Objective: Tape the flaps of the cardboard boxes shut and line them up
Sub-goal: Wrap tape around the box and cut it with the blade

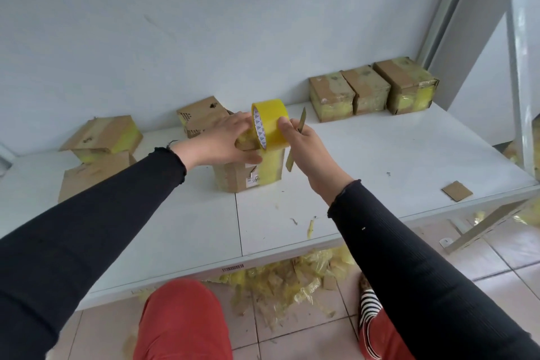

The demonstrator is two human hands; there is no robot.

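A small cardboard box (236, 177) stands mid-table with a strip of yellow tape running down its right side. My left hand (225, 140) rests on the top of the box, its fingers against the yellow tape roll (270, 123), which sits upright on the box top. My right hand (306, 149) grips the roll from the right and also holds a thin knife blade (295, 140) upright in the same fist. Three taped boxes (371, 90) stand in a row at the back right.
Untaped boxes lie at the back left (102, 137) and behind the hands (201, 114). A flat cardboard piece (87, 175) lies at the left, and a cardboard scrap (456, 190) near the table's right edge. Yellow tape waste (280, 280) litters the tiled floor under the table.
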